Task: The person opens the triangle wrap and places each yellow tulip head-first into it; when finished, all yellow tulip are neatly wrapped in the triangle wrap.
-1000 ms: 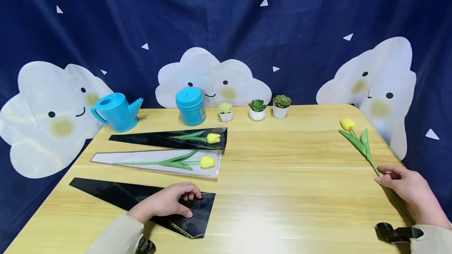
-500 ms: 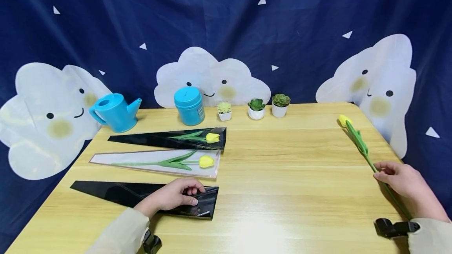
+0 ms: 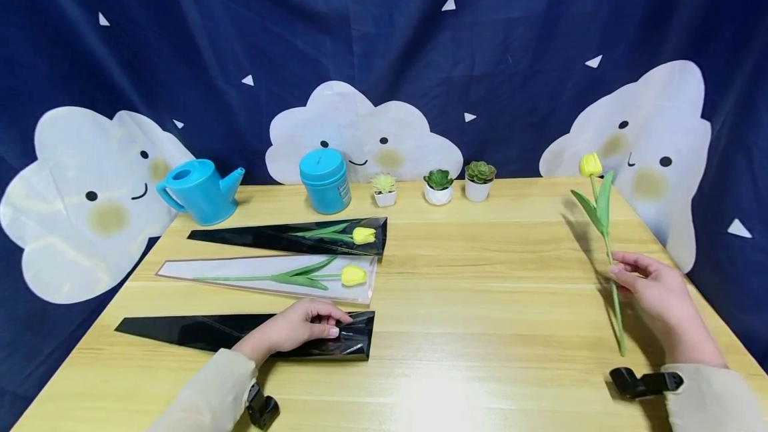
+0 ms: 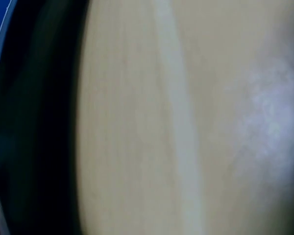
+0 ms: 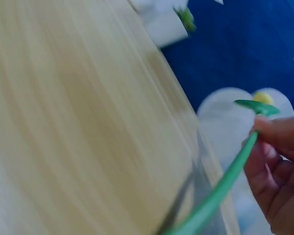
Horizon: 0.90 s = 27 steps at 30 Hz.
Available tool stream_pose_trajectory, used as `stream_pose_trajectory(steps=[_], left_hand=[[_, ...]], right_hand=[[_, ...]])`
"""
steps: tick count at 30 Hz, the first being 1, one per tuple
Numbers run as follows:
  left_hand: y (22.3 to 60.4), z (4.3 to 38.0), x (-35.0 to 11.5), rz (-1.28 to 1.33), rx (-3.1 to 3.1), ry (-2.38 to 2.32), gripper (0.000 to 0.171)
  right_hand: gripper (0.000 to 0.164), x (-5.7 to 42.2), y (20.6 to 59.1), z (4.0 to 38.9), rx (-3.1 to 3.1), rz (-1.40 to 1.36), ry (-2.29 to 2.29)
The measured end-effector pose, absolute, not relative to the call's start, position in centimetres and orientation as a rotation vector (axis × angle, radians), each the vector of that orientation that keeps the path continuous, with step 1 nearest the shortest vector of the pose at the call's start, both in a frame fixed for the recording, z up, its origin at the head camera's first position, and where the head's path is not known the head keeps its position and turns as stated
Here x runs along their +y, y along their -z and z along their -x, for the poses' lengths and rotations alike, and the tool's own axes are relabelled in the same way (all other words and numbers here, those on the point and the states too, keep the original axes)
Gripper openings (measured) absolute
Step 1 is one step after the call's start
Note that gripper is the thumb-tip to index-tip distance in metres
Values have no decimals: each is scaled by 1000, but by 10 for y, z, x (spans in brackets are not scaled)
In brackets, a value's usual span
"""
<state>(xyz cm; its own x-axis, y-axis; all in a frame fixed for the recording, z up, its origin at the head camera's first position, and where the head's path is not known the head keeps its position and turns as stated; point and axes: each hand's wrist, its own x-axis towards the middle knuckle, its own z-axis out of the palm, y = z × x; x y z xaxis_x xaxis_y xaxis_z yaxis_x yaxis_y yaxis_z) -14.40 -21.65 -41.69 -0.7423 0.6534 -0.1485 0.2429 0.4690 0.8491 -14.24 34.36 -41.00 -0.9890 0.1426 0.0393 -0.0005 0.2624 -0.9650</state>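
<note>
In the head view my right hand (image 3: 651, 292) pinches the green stem of a yellow artificial tulip (image 3: 604, 215), held above the table's right side with its bloom up. The right wrist view shows the stem (image 5: 220, 188) running out between thumb and fingers. My left hand (image 3: 300, 329) lies over the wide end of a long black flower sleeve (image 3: 198, 331), thumb and fingertips pinching its clear film near the opening. The black sleeve tapers to the left. Its middle is hidden under the hand.
Behind it lie a white-backed sleeve (image 3: 240, 269) and another black sleeve (image 3: 252, 235), each with a yellow tulip inside. Along the back edge stand a blue watering can (image 3: 201, 192), a blue lidded canister (image 3: 325, 182) and three small potted succulents (image 3: 438, 187).
The right hand has raised the tulip off the table's right edge, tipped it upright and brought it leftward. The left hand has turned the front sleeve straighter, its wide end shifting farther back.
</note>
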Motion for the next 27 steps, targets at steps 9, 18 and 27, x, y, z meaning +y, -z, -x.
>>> stream_pose_trajectory(steps=[9, 18, 27], left_hand=[[417, 145, -218, -838, 2286, -1211, 26], [420, 147, -220, -908, 2274, -1206, 28], [418, 149, -222, -874, 2238, -1206, 28]], right_hand=[[27, 292, 408, 147, -1712, -24, -2497], [21, 244, 402, 151, -1550, -96, -2667], [18, 200, 401, 153, -1609, -111, -2719]])
